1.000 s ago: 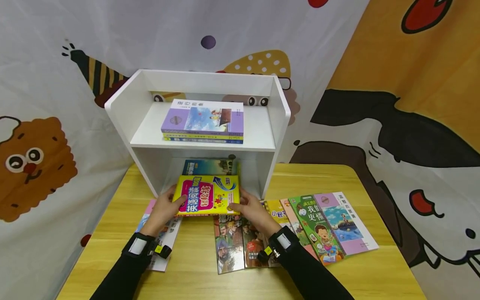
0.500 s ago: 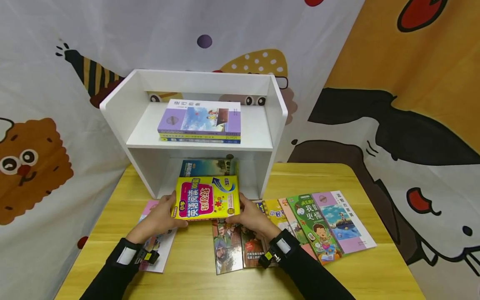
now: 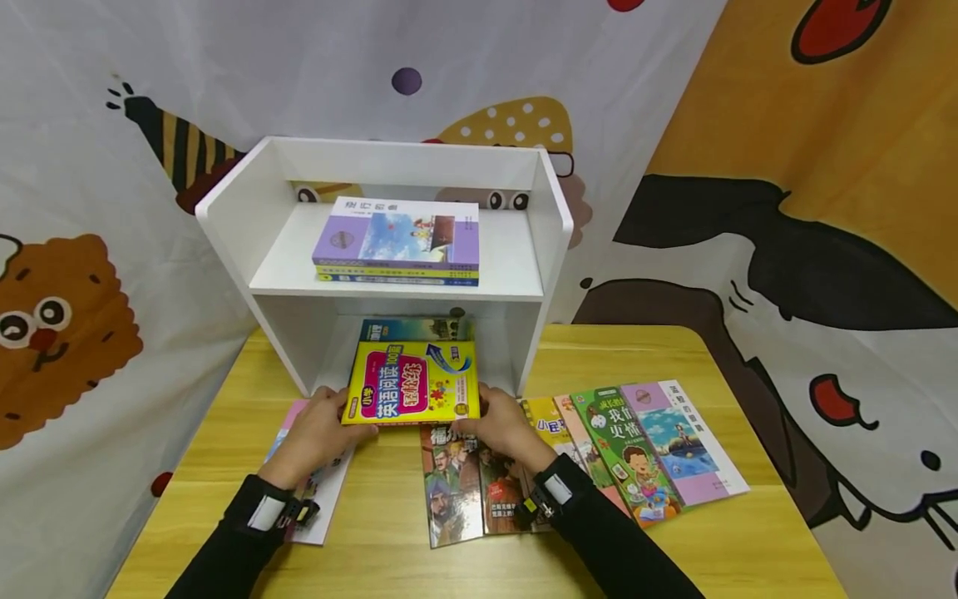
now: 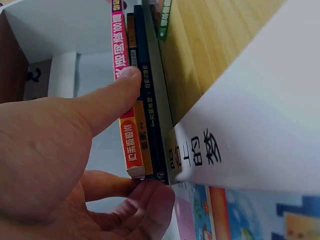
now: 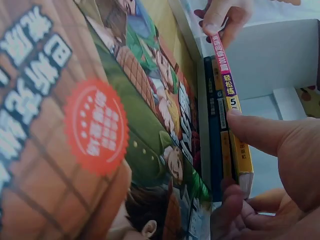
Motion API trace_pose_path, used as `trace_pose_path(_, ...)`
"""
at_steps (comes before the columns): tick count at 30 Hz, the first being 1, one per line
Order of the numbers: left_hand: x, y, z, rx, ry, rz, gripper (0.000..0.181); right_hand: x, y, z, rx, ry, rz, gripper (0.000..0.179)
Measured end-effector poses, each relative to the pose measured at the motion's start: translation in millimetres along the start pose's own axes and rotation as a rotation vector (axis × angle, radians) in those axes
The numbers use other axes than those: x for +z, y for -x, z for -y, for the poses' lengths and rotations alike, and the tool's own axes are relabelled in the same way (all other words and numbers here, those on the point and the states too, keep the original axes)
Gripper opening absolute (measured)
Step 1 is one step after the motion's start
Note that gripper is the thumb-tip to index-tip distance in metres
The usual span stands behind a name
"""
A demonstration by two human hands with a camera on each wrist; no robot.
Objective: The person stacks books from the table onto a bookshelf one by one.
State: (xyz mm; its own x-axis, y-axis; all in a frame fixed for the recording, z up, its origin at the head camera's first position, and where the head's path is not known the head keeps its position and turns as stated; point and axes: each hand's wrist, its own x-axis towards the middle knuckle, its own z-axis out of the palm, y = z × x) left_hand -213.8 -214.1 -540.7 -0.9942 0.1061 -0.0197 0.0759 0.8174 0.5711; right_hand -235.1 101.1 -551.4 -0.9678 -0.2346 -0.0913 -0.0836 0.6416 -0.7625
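Between both hands (image 3: 313, 431) (image 3: 507, 426) sits a yellow book (image 3: 415, 381); pink-panelled, blue-arrowed.

Cartoon-printed cloth backdrop (image 3: 494, 66) behind a yellow wood-grain table (image 3: 382, 516)

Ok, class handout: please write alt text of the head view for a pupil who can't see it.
A person's left hand and right hand hold the ends of a yellow English-reading book at the lower opening of a white two-tier bookshelf. A stack of books lies on its upper shelf; overlapping books lie on the wooden table.
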Motion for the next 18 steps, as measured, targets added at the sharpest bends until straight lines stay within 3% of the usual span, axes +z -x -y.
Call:
trace_pose_path(10,4.3,-10.7,3.3,0.079,-0.081,-0.178,0.068,1.3,-9.8,2.0,-0.026,0.178,-0.087,0.061)
trace_pose_path(18,5.8,-18.5,5.6,0.071,-0.098,-0.191,0.066,2.4,-18.4,1.4,-0.078,0.277,-0.12,0.057)
